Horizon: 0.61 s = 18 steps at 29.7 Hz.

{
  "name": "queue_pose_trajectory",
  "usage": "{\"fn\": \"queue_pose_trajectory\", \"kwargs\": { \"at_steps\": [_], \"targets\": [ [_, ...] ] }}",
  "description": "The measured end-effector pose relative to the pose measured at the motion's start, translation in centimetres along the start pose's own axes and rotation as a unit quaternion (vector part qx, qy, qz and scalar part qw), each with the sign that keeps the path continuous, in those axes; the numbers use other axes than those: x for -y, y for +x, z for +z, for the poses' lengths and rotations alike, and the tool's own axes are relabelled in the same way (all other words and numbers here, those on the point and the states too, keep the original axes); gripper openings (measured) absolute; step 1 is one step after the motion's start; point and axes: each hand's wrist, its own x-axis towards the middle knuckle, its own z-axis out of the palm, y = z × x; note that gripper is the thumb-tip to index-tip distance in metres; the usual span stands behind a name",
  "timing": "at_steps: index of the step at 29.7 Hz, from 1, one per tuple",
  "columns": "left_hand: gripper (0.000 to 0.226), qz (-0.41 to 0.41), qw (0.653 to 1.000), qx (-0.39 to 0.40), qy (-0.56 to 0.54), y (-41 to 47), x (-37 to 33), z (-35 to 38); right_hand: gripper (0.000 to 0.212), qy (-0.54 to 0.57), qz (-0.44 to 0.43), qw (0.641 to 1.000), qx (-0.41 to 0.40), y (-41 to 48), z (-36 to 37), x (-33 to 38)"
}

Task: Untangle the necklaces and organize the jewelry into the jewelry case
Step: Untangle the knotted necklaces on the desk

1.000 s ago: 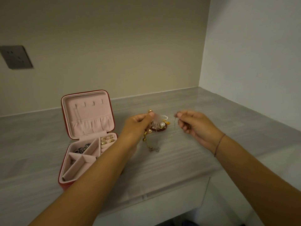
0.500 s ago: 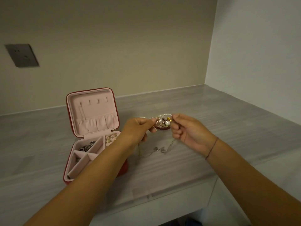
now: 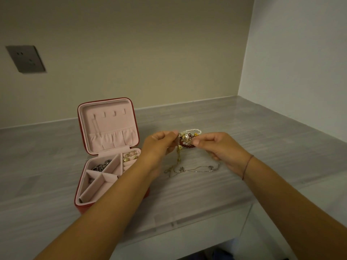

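Observation:
A red jewelry case (image 3: 82,201) with pink lining stands open on the left of the grey counter. A dark chain (image 3: 101,165) lies in its back-left compartment and gold earrings (image 3: 130,156) in the back-right one. A tangle of beaded jewelry (image 3: 188,138), pearl, red and gold, lies between my hands. My left hand (image 3: 159,147) pinches a gold chain (image 3: 178,156) that hangs down from its fingertips. My right hand (image 3: 221,147) pinches the tangle's right side. A thin silver necklace (image 3: 195,169) lies on the counter below the tangle, running toward my right hand.
The grey wood-grain counter (image 3: 262,147) ends in a front edge (image 3: 187,220) close to me. Walls close it off at the back and on the right. A dark wall socket (image 3: 26,59) sits high on the left.
Both hands have come lower and closer together over the tangle. The silver necklace, hanging before, now lies stretched on the counter, and a gold chain now hangs from my left fingers.

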Motion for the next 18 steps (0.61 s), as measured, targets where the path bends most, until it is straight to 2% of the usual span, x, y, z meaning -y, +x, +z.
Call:
{"fn": "queue_pose_trajectory", "kwargs": {
  "at_steps": [5, 9, 11, 18],
  "targets": [
    [0.012, -0.038, 0.996, 0.035, -0.067, 0.0, 0.2, 0.2, 0.011, 0.041, -0.014, 0.999, 0.0, 0.0, 0.5, -0.2],
    [0.009, -0.041, 0.995, 0.052, -0.071, -0.2, 0.4, 0.2, 0.016, 0.081, -0.026, 0.996, 0.011, 0.3, 0.9, -0.4],
    [0.01, -0.04, 0.995, 0.059, -0.066, -0.1, 0.5, 0.1, 0.012, 0.115, -0.011, 0.993, 0.019, 0.5, 1.0, -0.4],
    [0.013, -0.025, 0.997, 0.069, -0.021, -0.1, 1.1, 0.1, 0.014, 0.075, -0.023, 0.996, 0.033, 0.8, 1.6, -1.4]
  ]
}}
